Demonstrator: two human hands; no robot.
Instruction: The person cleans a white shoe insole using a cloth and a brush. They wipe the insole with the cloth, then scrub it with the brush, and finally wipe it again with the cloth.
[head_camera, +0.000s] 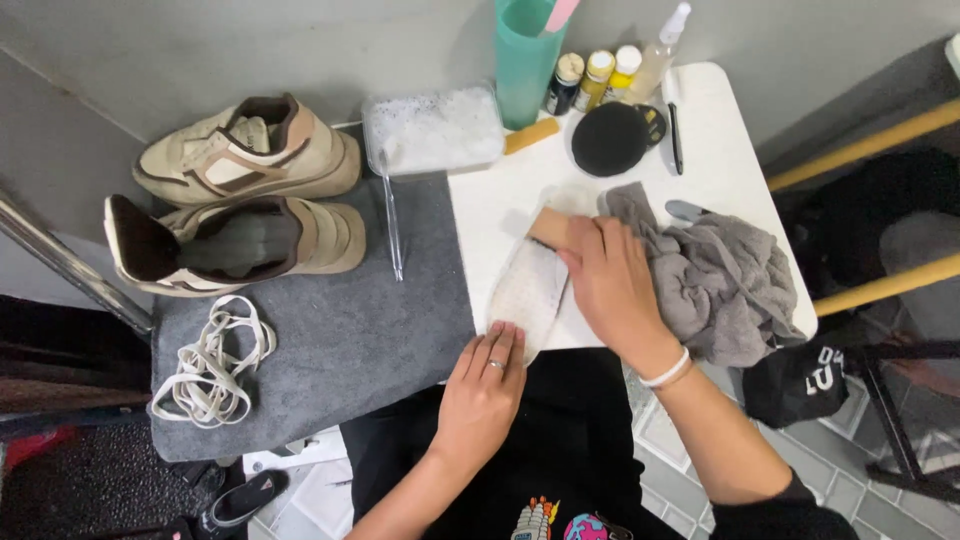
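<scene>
A pale shoe insole (528, 290) lies on the white table (720, 160), foamy on top. My left hand (484, 390) presses flat on its near end, a ring on one finger. My right hand (612, 285) grips a wooden-backed brush (552, 226) and holds it on the insole's far end. A crumpled grey cloth (715, 280) lies just right of that hand.
Two beige shoes (250, 150) (240, 240) and loose white laces (215, 360) rest on a grey mat (340, 330) at left. A clear tub of foamy water (432, 128), a teal cup (522, 60), small bottles (597, 78), a spray bottle (660, 50) and a black round lid (610, 138) stand at the back.
</scene>
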